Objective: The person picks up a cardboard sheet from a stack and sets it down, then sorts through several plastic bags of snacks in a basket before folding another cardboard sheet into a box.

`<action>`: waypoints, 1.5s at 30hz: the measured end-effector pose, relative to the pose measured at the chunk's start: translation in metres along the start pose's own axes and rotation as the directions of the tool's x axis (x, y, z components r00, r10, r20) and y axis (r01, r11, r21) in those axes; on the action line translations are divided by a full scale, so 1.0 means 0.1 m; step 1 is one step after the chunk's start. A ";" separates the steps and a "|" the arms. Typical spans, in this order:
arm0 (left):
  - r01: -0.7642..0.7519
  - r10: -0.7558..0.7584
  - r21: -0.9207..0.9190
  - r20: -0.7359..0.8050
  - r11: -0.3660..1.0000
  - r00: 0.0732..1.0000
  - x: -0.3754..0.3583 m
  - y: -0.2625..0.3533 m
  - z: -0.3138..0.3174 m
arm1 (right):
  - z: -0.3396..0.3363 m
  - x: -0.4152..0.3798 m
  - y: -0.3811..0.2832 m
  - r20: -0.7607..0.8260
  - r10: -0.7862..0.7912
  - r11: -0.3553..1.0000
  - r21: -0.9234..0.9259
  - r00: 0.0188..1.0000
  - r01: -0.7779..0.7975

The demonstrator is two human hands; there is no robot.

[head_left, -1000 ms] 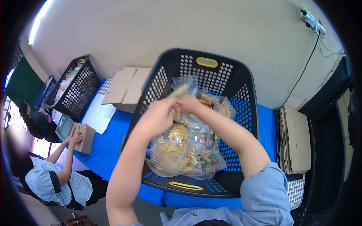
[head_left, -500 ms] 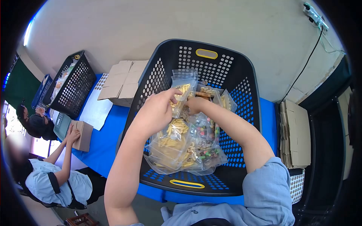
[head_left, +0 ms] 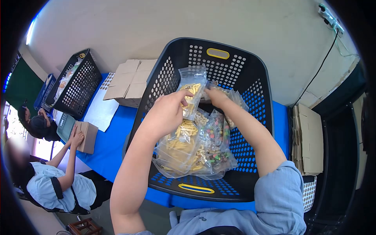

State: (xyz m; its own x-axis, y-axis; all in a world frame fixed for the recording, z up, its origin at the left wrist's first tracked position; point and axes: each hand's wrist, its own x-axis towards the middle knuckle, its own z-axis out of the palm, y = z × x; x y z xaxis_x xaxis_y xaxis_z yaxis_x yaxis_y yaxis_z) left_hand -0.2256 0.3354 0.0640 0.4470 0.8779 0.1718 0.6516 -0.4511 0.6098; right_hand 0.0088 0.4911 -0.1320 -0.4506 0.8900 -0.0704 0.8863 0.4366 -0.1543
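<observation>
A large black perforated basket (head_left: 167, 51) holds several clear zip bags of dry food. My left hand (head_left: 168, 111) is closed on a clear bag of yellow stick-shaped pieces (head_left: 192, 92), which stands tilted up. Farther right, my right hand (head_left: 217, 98) has its fingers closed at the edge of a clear bag of pale brown pieces (head_left: 222, 90) near the back; its fingertips are partly hidden. Below my hands lie overlapping bags of yellow sticks (head_left: 178, 147) and a bag with red and green pieces (head_left: 219, 156). A dark gap shows between the two hands.
The basket stands on a blue-covered table (head_left: 113, 125). Flat cardboard boxes (head_left: 131, 80) lie to its left, and stacked folded cardboard (head_left: 309, 139) stands right. Another black basket (head_left: 78, 84) is far left. A co-worker in light blue (head_left: 62, 184) handles a cardboard box (head_left: 89, 138).
My right hand has moved back and slightly right, shifting bags that way and opening a gap. The bag in my left hand stands more upright and shows more fully.
</observation>
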 end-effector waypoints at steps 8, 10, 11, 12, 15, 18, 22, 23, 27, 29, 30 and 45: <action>0.058 -0.058 0.005 0.011 0.998 0.998 0.00 -0.04 0.00 | -0.37 0.21 0.33 0.097 0.055 0.997 -0.068 0.994 -0.048; 0.061 -0.061 0.003 0.007 0.998 0.998 -0.01 -0.04 -0.01 | -0.57 0.16 0.28 0.124 0.066 0.996 -0.068 0.990 -0.058; 0.055 -0.055 0.002 0.008 0.999 0.998 -0.01 -0.05 -0.01 | -0.64 0.18 0.30 0.213 0.033 0.997 -0.074 0.976 -0.017; 0.048 -0.048 0.000 0.009 0.999 0.999 -0.01 -0.06 0.00 | -0.71 0.19 0.33 0.302 0.001 0.997 -0.077 0.953 0.023; 0.046 -0.046 -0.003 0.005 0.999 0.999 -0.01 -0.05 -0.01 | -1.06 0.04 0.24 0.425 -0.013 0.996 -0.076 0.905 0.050; 0.039 -0.039 -0.017 -0.003 0.999 0.999 -0.01 -0.06 0.00 | -1.35 -0.21 0.11 0.490 -0.008 0.995 -0.079 0.872 0.054; 0.058 -0.058 0.010 0.021 0.998 0.998 -0.01 -0.03 -0.01 | -1.69 -0.54 -0.07 0.470 -0.038 0.999 0.051 0.882 0.016; 0.009 -0.009 0.048 0.000 0.999 1.000 -0.01 -0.03 0.00 | -1.78 -0.64 -0.14 0.471 -0.101 0.989 0.146 0.876 0.036; -0.157 0.174 0.206 -0.065 0.966 0.983 -0.03 0.00 0.10 | -1.89 -0.84 -0.32 0.418 -0.304 0.924 0.348 0.856 0.158; -0.172 0.172 0.052 0.010 0.984 0.985 0.00 0.00 0.16 | -2.02 -0.95 -0.51 0.390 -0.412 0.843 0.506 0.824 0.182; -0.165 0.174 -0.104 0.086 0.981 0.981 0.01 0.01 0.17 | -2.10 -1.00 -0.58 0.386 -0.409 0.843 0.506 0.827 0.181; 0.289 -0.215 -0.311 0.250 0.906 0.944 -0.01 -0.08 -0.01 | -1.94 -1.48 -0.04 -0.039 -0.026 0.795 0.605 0.999 0.044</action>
State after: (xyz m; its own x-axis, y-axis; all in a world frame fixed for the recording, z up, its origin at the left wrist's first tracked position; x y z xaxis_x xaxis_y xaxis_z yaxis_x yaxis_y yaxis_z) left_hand -0.2321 0.3381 0.0595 0.4350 0.8857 -0.1623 0.5285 -0.1052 0.8424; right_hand 0.0929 0.3831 0.0699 -0.4687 0.8829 -0.0282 0.6206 0.3064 -0.7217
